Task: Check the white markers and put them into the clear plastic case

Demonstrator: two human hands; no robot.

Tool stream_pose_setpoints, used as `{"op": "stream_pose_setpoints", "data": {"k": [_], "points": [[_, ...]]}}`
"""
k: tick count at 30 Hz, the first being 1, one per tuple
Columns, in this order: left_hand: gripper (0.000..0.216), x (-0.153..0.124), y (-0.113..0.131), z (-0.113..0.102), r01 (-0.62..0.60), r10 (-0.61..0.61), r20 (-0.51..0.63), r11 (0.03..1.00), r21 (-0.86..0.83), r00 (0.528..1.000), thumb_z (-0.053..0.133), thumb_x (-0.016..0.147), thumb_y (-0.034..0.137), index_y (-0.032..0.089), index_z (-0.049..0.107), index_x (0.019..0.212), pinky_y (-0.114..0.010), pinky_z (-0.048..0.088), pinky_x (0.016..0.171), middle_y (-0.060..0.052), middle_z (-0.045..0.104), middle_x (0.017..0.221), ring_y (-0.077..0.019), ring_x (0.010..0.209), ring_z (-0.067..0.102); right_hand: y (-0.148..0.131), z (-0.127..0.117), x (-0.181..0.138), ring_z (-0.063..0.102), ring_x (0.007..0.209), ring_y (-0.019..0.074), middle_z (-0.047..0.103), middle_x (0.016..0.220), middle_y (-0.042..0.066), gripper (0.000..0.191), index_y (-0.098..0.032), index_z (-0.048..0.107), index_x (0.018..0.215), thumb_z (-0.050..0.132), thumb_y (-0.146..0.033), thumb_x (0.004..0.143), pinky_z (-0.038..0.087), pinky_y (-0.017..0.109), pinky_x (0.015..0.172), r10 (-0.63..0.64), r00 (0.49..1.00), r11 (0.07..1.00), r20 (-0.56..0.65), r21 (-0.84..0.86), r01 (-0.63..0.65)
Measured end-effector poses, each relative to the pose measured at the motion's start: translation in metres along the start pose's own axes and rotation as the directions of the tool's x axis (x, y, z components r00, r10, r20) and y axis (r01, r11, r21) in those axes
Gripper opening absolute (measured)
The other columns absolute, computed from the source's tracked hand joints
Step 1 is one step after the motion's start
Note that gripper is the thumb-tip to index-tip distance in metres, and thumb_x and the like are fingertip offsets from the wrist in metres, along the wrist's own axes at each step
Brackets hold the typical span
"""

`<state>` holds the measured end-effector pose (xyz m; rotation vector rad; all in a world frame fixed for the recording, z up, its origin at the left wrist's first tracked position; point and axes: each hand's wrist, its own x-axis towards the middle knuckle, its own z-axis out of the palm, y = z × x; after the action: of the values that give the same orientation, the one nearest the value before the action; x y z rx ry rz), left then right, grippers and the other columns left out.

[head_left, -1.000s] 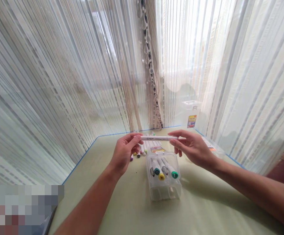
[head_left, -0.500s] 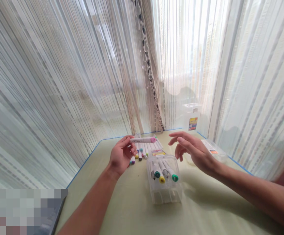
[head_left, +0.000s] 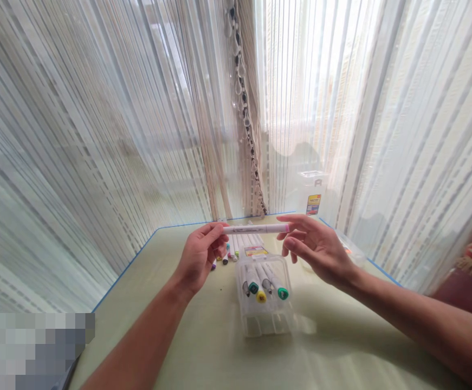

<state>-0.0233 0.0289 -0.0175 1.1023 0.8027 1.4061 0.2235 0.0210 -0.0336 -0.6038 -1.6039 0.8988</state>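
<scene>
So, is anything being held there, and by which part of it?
The left hand pinches a slim, white, pink-ended marker by the end away from the pink. The right hand is at the pink end, thumb apart; contact is unclear.

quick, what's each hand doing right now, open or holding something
Left hand: closed, pinching one end of a white marker.
Right hand: open, fingers around the marker's pink end; touch cannot be told.

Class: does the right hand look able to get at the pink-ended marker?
Likely yes: the left hand holds the pink-ended marker sideways, nothing visible between its pink end and the right hand.
</scene>
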Motion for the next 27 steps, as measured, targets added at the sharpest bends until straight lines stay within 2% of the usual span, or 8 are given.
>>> {"op": "stream_pose_setpoints", "data": {"k": [7,16,27], "points": [[0.026,-0.002,-0.001,0.001,-0.046,0.045,0.024,0.998,0.046,0.999,0.081,0.076,0.033,0.012,0.076,0.09,-0.02,0.04,0.05,-0.002,0.066,0.07,-0.006,0.05,0.05,0.003,0.0,0.006,0.065,0.058,0.0137,0.064,0.074,0.001,0.025,-0.017,0.069,0.102,0.073,-0.037,0.089,0.052,0.023,0.042,0.021,0.996,1.0,-0.09,0.003,-0.021],[0.03,-0.009,0.003,0.001,-0.065,0.067,0.255,0.998,-0.014,0.965,0.081,0.074,0.018,0.017,0.079,0.104,-0.02,0.043,0.057,-0.007,0.075,0.086,-0.0064,0.057,0.054,0.019,-0.006,0.013,0.065,0.057,0.0125,0.065,0.09,0.004,0.037,-0.018,0.068,0.106,0.075,-0.047,0.085,0.05,0.024,0.043,0.258,0.963,0.963,-0.073,0.103,-0.25],[0.03,-0.01,0.003,0.001,-0.063,0.062,0.287,0.998,-0.007,0.956,0.08,0.074,0.016,0.019,0.08,0.105,-0.021,0.045,0.06,-0.008,0.078,0.088,-0.0066,0.058,0.054,0.024,-0.007,0.013,0.063,0.054,0.011,0.066,0.084,0.002,0.039,-0.018,0.067,0.108,0.076,-0.046,0.084,0.048,0.023,0.044,0.296,0.954,0.949,-0.055,0.127,-0.287]]}}
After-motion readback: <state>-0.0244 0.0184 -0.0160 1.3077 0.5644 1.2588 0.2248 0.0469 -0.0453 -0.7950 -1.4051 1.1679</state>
